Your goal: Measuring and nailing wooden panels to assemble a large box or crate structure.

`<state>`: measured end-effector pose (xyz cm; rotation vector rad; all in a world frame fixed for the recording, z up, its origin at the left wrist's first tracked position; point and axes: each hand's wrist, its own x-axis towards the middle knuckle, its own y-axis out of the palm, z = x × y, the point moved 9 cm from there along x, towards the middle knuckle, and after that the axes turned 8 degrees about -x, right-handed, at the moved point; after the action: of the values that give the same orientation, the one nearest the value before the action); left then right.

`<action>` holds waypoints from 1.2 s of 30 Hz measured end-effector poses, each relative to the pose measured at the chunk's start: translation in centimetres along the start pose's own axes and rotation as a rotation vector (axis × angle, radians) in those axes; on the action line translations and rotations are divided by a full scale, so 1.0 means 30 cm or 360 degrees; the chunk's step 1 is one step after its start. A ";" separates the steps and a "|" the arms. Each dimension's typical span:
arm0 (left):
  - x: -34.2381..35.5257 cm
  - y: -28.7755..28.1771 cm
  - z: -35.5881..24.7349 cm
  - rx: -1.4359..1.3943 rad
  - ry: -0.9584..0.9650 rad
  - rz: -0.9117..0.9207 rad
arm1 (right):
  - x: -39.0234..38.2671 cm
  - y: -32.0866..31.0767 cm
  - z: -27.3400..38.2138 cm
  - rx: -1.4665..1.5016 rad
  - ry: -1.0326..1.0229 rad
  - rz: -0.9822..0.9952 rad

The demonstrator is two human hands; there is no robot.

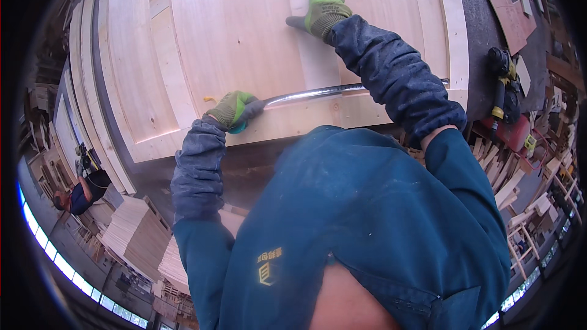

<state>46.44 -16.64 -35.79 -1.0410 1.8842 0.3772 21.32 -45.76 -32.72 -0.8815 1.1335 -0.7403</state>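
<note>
A: State the position of the left hand [235,109].

B: The left hand, in a green glove, is closed around the handle end of a shiny metal tool [318,93]. It sits at the near edge of the wooden panel assembly [244,30], toward the near left corner.

A: How does the tool lie?

B: The metal tool lies flat along the near edge batten of the panel, running from the left hand toward the right. Its far end passes behind the right sleeve [391,79] and shows again just beyond it.

A: And the right hand [323,9]?

B: The right hand, also gloved in green, rests palm down on the panel surface, fingers spread and flat. It grips nothing; it presses on an upright batten [312,55] near the middle of the panel, well apart from the left hand.

A: Anything beside the panel?

B: A black and yellow power tool [502,85] lies on the dark bench surface off the right edge.
</note>
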 end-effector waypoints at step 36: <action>-0.018 0.044 -0.027 0.0025 -0.0019 -0.0041 | -0.037 -0.014 -0.028 0.0000 0.0078 0.0101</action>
<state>45.05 -16.09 -35.11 -1.0494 1.8586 0.3526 20.19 -45.19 -32.00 -0.8275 1.1995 -0.7130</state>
